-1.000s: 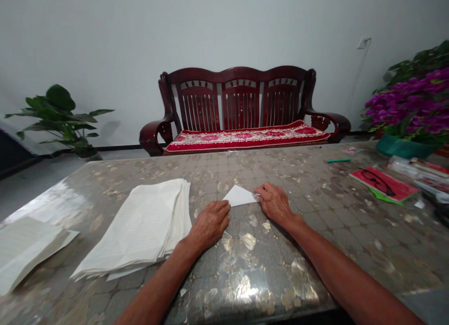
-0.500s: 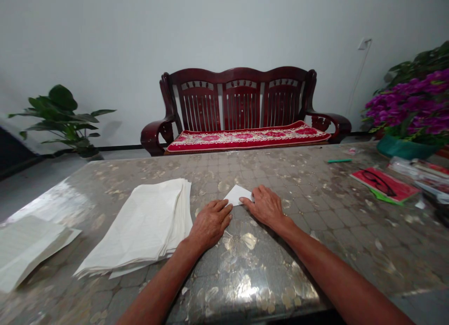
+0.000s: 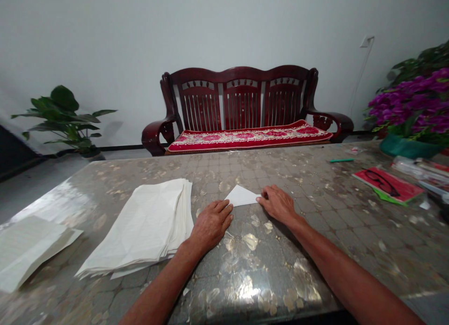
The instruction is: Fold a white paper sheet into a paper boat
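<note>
A small piece of white paper (image 3: 242, 196), folded to a triangle-like shape, lies on the table in front of me. My left hand (image 3: 213, 222) rests palm down, its fingers stretched flat with the tips on the paper's left corner. At the right corner, my right hand (image 3: 278, 204) has its thumb and curled fingers closed on the tip of the paper. To the left of my left hand lies a stack of white paper sheets (image 3: 140, 222).
The patterned tabletop (image 3: 217, 278) also bears a creased sheet (image 3: 31, 250) at far left. On the right are a green pen (image 3: 342, 160), eyeglasses (image 3: 382, 182) on a red booklet (image 3: 409, 190), and purple flowers (image 3: 414, 100) in a teal pot (image 3: 403, 147). Behind stands a wooden bench (image 3: 242, 100).
My right hand has slid to the right along the folded paper, to its right corner, uncovering more of it. My left hand has stayed at the left corner.
</note>
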Available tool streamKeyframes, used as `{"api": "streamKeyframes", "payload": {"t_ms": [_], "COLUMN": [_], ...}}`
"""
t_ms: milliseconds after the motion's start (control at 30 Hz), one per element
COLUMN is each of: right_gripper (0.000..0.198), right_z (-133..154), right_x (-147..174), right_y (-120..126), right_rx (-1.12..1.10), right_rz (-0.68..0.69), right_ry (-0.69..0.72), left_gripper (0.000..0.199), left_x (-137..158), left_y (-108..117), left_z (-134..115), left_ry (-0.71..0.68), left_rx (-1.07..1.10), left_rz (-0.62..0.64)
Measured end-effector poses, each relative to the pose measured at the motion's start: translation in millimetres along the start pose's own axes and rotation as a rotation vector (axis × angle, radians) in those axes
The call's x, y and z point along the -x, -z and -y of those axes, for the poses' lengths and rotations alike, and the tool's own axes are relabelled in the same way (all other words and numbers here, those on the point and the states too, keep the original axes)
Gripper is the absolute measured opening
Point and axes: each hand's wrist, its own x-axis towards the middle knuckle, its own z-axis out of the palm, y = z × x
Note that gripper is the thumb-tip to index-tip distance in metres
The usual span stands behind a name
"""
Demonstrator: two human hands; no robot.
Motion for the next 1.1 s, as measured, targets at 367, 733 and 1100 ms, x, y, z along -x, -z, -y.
{"api": "streamKeyframes", "payload": {"t_ms": [367,733,1100], "right_gripper": [0.014,0.032,0.032], "right_z": [-20.1,-1.6,-2.5], "right_x": [-2.5,5.1,10.5], "right_y": [-2.4,-6.5,-12.8], "right_rx": [-0.111,0.048,0.074], "right_rz": [-0.005,-0.130,-0.091], "right_ry": [0.021,0.399,0.493], "left_gripper": [0.038,0.047,0.052], "left_x": [17.6,-4.5,-0.5], "left_y": [-3.6,-5.2,-14.3], "left_z": [3.6,-25.4,-19.6], "left_ry": [0.135,-0.048,0.027], "left_rx": [-0.063,0.002,0.081], "left_rz": [0.016,0.037,0.091]}}
